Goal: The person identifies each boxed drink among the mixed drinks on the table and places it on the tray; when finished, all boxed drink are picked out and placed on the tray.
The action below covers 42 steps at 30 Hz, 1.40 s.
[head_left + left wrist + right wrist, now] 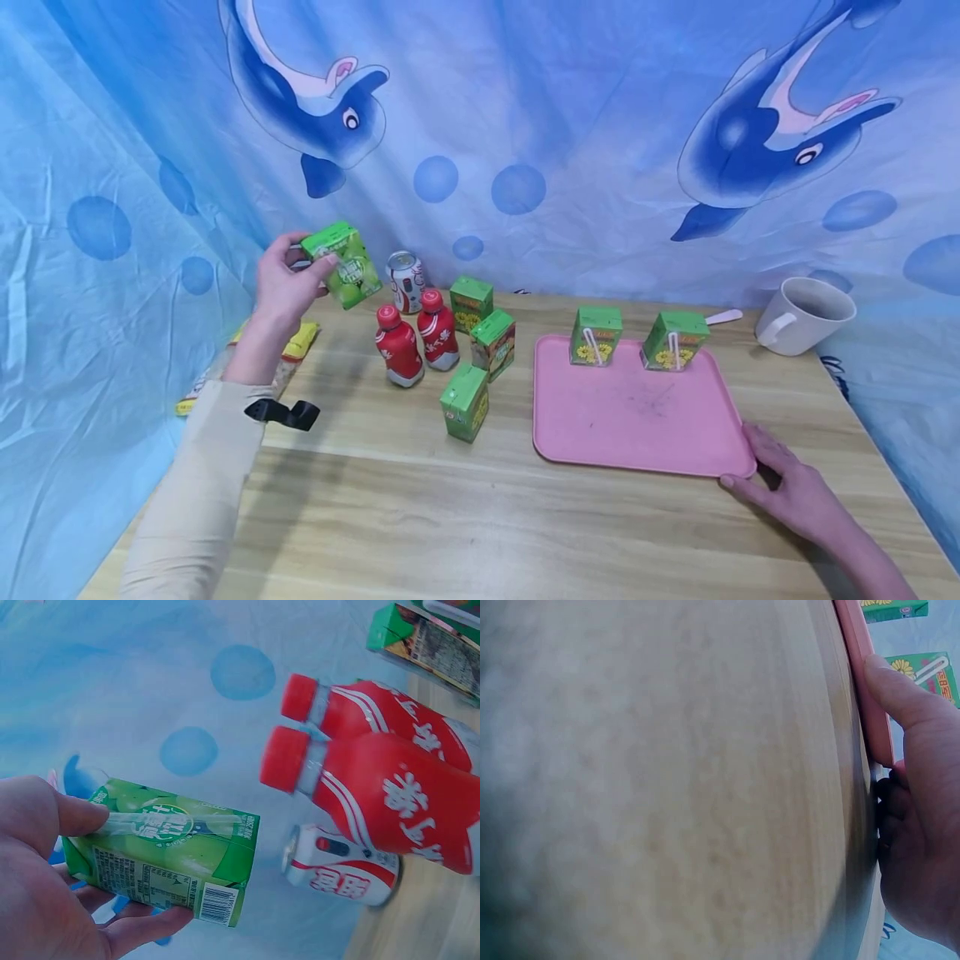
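My left hand (298,268) grips a light green juice carton (343,263) and holds it tilted in the air above the table's far left. The left wrist view shows the thumb (79,816) on the carton (169,851) front and fingers beneath it. My right hand (776,479) rests on the table at the near right corner of a pink tray (637,421). Its thumb (889,686) touches the tray rim (855,645). Two green cartons (596,335) (673,340) with straws stand at the tray's far edge.
Two red bottles (397,348) (438,332), a can (406,282) and three darker green cartons (471,304) (493,343) (465,404) stand left of the tray. Yellow packets (298,342) lie at the left edge. A white mug (804,315) and spoon (723,317) sit far right. A blue dolphin cloth hangs behind.
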### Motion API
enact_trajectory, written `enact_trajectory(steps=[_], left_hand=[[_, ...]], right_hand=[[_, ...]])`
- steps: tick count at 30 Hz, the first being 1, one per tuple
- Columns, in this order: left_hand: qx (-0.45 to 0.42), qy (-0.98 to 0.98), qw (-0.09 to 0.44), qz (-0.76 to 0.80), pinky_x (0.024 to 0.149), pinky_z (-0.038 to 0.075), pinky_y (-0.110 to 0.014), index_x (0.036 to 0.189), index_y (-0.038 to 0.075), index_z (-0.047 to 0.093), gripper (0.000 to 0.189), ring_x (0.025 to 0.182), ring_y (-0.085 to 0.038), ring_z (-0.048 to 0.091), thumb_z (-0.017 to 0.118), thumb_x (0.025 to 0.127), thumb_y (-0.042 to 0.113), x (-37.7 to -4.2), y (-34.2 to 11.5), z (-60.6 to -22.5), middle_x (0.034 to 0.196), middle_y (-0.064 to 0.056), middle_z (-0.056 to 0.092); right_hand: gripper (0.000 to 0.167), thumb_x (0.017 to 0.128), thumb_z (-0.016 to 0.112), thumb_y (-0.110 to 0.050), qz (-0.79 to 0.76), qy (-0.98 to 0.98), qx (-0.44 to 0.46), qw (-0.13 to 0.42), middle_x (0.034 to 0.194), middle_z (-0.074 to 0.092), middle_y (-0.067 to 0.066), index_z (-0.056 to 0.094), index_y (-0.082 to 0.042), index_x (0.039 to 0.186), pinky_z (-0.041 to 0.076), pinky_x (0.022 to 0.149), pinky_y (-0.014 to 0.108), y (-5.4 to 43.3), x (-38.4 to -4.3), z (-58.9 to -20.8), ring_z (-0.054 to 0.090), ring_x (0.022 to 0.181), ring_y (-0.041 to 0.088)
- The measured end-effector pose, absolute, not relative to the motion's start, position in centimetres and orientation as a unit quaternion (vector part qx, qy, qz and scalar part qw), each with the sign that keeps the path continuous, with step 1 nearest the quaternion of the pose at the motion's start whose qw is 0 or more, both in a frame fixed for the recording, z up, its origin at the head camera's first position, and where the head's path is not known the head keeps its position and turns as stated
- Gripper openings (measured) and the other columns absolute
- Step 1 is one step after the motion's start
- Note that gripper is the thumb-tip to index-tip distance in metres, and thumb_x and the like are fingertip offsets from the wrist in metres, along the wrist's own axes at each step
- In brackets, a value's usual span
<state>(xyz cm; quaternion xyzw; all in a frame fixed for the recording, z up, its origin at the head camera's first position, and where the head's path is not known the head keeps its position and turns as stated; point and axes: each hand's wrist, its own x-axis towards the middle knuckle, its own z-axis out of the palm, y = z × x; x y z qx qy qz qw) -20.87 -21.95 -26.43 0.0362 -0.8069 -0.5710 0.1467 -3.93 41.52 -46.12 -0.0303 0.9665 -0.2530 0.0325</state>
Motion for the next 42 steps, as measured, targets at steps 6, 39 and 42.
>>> enact_trajectory(steps=[6, 39, 42], left_hand=[[0.014, -0.804, 0.158, -0.574, 0.067, 0.058, -0.024, 0.142, 0.004, 0.046, 0.052, 0.096, -0.017, 0.061, 0.067, 0.096, 0.018, -20.3, -21.1, -25.1, 0.120, -0.014, 0.058], [-0.103, -0.792, 0.098, -0.593, 0.073, 0.060, -0.032, 0.137, 0.002, 0.051, 0.046, 0.102, -0.026, 0.060, 0.067, 0.094, 0.003, -16.0, -12.1, -21.6, 0.124, -0.018, 0.062], [-0.113, -0.796, 0.090, -0.587, 0.070, 0.059, -0.032, 0.136, 0.004, 0.052, 0.045, 0.101, -0.026, 0.060, 0.068, 0.093, 0.004, -15.9, -11.1, -22.1, 0.123, -0.016, 0.064]], right_hand=[[0.099, 0.088, 0.074, -0.048, -0.255, 0.966, -0.033, 0.027, 0.147, 0.031, 0.041, 0.027, 0.010, 0.151, 0.034, 0.095, 0.074, 41.5, -3.7, -46.2, 0.029, 0.133, 0.059], [0.095, 0.087, 0.076, -0.046, -0.252, 0.967, -0.040, -0.003, 0.143, 0.035, 0.042, 0.032, 0.013, 0.148, 0.036, 0.092, 0.073, 41.3, -3.7, -46.2, 0.035, 0.128, 0.061], [0.095, 0.087, 0.076, -0.045, -0.254, 0.966, -0.043, -0.005, 0.143, 0.035, 0.043, 0.033, 0.013, 0.148, 0.035, 0.092, 0.073, 41.3, -3.7, -46.2, 0.035, 0.128, 0.061]])
